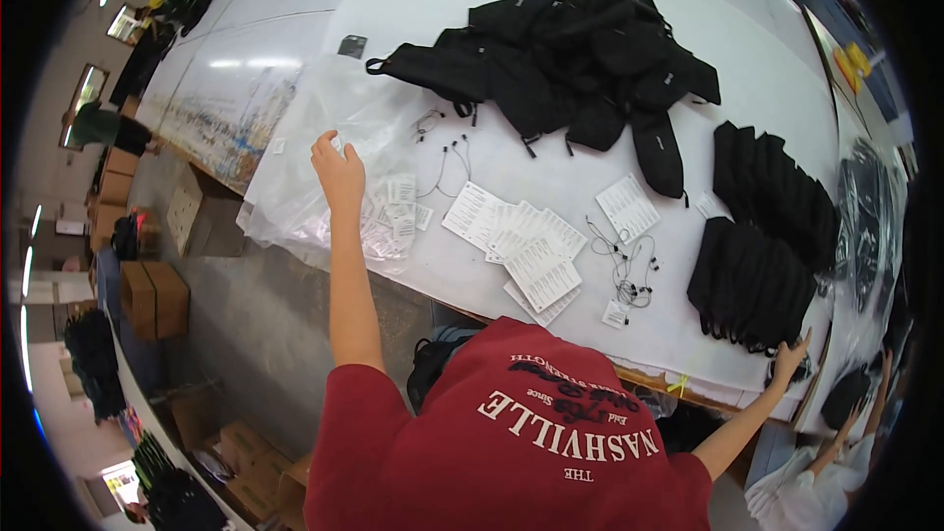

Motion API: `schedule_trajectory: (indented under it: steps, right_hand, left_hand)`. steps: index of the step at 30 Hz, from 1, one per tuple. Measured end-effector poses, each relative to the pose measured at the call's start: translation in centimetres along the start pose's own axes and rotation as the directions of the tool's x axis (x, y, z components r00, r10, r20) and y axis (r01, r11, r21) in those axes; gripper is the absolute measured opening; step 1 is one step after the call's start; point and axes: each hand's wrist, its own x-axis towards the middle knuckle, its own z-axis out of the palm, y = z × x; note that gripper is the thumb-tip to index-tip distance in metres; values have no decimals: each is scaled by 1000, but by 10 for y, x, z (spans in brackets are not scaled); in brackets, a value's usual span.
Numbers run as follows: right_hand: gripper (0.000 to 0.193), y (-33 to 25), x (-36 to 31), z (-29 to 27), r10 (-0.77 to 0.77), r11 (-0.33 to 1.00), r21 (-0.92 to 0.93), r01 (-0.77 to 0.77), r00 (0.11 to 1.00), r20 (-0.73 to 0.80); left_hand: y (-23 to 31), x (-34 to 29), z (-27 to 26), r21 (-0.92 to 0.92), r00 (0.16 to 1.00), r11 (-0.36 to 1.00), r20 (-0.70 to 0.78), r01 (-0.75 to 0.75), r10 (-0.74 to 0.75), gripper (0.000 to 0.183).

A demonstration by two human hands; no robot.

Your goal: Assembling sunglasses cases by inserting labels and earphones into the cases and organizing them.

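My left hand (338,175) is over a clear plastic bag (295,138) at the table's near left, fingers curved and thumb apart. I see nothing clearly held in it. Small white labels (401,211) lie on or under the plastic beside that wrist. At the right, my right hand (789,362) has its fingers spread by the table edge, close to a row of folded black fabric pouches (752,280). Whether it touches them I cannot tell. A second row of black pouches (772,182) lies behind. Farther back is a loose heap of black bags (580,59).
Printed white cards (531,251) overlap near the table's middle, with black looped cords (624,265) beside them. A small dark square (352,45) lies at the far left. Plastic-wrapped black goods (865,216) and another person's arms (855,423) are on the right. Cardboard boxes (154,300) stand left.
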Motion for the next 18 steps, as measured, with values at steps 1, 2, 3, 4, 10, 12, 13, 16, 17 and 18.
schedule_trajectory:
  steps: [1,2,3,4,10,12,13,16,17,18]
  right_hand:
    - [82,-6,0,1,-25,998,-64,24,999,-20]
    - [82,-11,0,2,-45,991,-127,38,998,-52]
    - [80,-24,-5,7,-106,979,-185,90,991,-77]
    - [77,-45,-10,9,-76,978,-199,64,996,-55]
    - [68,-89,-31,9,-362,895,-369,249,890,-277]
    - [66,-84,-31,-1,-377,892,-362,269,886,-270]
    - [66,-85,-28,2,-395,898,-315,308,879,-266]
    - [67,-107,-47,6,-392,917,-185,353,882,-260]
    - [68,-113,-56,5,-381,922,-190,339,884,-271]
    - [68,-119,-63,7,-373,925,-189,330,885,-278]
  left_hand:
    - [-18,11,-7,104,997,992,40,64,-68,42]
    - [-29,25,-11,199,988,973,78,116,-134,40]
    - [-35,38,-17,206,990,971,55,118,-132,40]
    - [-40,48,-25,240,900,952,344,192,-268,35]
    - [-37,59,18,-214,703,974,704,77,99,29]
    - [0,72,24,339,515,881,847,-331,-132,47]
    - [-17,69,28,365,543,876,826,-315,-150,47]
    - [-71,58,56,705,659,708,555,-49,-507,66]
    - [-63,61,56,712,588,701,581,-31,-563,70]
    - [-60,64,52,725,512,689,595,-8,-620,75]
